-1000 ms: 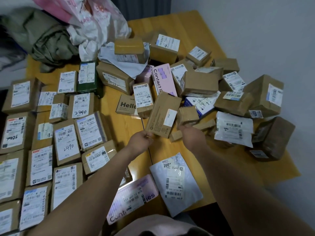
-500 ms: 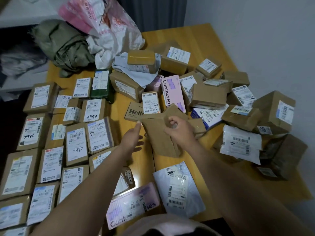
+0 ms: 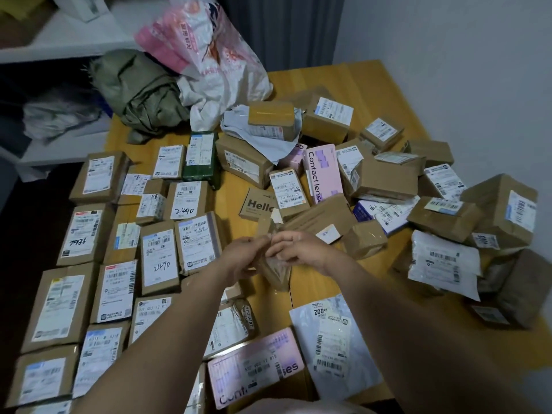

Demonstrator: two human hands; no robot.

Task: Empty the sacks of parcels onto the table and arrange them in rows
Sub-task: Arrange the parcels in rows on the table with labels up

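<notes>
Both my hands meet over the middle of the wooden table [image 3: 352,85]. My left hand [image 3: 242,258] and my right hand [image 3: 298,249] together grip a small brown taped parcel [image 3: 276,270], held on edge between them. Cardboard parcels with white labels lie in rows on the left [image 3: 158,258]. A loose heap of parcels [image 3: 385,180] covers the right and back of the table. A white and pink sack [image 3: 215,64] and an olive green sack [image 3: 140,91] lie crumpled at the back left.
A pink contact lens box [image 3: 324,171] stands in the heap, another pink box [image 3: 257,366] lies near the front edge beside a grey mailer bag [image 3: 337,339]. A white mailer [image 3: 442,264] lies at the right. The grey wall [image 3: 463,70] runs along the table's right side.
My left hand has closed in and joined my right hand on the small brown parcel, which has come nearer to me and turned on edge. The view has shifted, showing more of the back.
</notes>
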